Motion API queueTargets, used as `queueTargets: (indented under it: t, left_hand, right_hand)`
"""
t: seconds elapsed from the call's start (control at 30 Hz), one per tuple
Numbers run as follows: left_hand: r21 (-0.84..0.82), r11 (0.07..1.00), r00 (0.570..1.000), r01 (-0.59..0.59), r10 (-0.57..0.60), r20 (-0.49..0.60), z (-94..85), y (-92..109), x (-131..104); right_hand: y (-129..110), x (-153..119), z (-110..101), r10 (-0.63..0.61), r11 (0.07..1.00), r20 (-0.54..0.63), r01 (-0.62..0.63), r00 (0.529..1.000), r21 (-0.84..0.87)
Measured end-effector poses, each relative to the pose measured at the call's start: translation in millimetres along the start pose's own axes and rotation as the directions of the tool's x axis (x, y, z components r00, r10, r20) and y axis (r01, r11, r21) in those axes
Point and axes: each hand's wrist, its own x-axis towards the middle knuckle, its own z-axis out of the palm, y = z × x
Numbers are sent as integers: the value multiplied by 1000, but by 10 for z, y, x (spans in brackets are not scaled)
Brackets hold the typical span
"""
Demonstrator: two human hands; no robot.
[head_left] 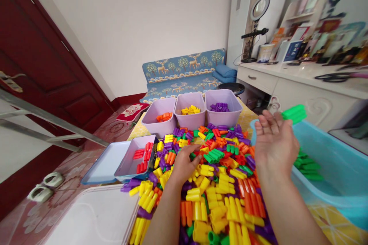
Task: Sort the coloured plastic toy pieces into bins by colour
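My left hand (184,164) reaches palm down into a heap of joined plastic tube pieces (205,199) in yellow, purple, orange, red and green. Its thumb and index finger are apart, with a bit of green showing in the gap; no firm grip is visible. To the right, my right hand (274,143) is raised, palm turned up. A green tube piece (295,114) sits at its thumb and index finger, seemingly pinched there, near the light-blue tub (339,191). Inside that tub lie several green pieces (307,166).
Behind the heap stand three lilac bins with orange (158,126), yellow (189,120) and purple (224,118) pieces. A box (122,166) of red pieces is at left, beside lids (100,164). A white dresser (316,84) and patterned sofa (184,76) are beyond.
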Motion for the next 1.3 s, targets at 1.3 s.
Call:
queueTargets:
  t: [1.3]
  left_hand:
    - [-86,995,994,50,-58,-90,-5,15,4]
  right_hand:
    - [25,14,-37,-59,989,3,59,998,-134]
